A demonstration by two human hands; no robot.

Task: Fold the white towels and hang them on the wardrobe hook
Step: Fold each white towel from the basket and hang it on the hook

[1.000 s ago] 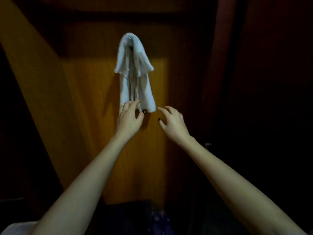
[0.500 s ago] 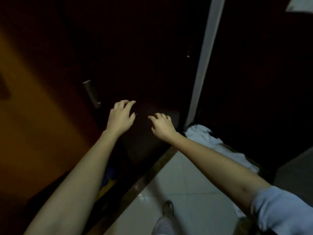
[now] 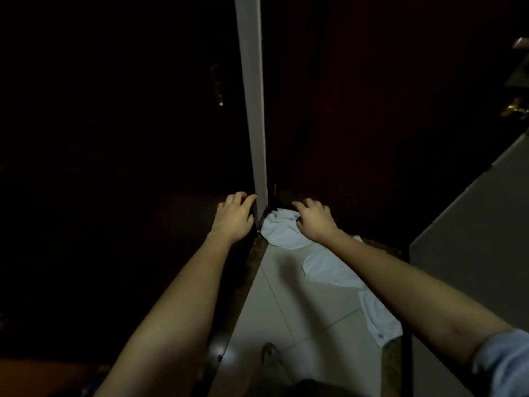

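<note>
My right hand (image 3: 313, 222), fingers curled, rests on crumpled white towel (image 3: 282, 232) on floor tiles (image 3: 286, 299); left hand (image 3: 234, 217) open, empty.

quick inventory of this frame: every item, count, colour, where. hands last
white towels: count unclear, looks like two or three pieces, white, strewn on the floor from the foot of the post toward the near right
post: 1, pale grey, upright at centre, between dark panels
floor tiles: light grey, centre bottom
door handle: 1, dull metal, on the dark panel left of the post
brass fitting: 1, gold, far right edge
grey surface: 1, grey, right side
left hand: 1, bare, open, beside the post's foot, holding nothing
right hand: 1, bare, fingers curled over the towel's far end; a closed grip is not clear
sleeve: 1, light blue, right arm, bottom right
</note>
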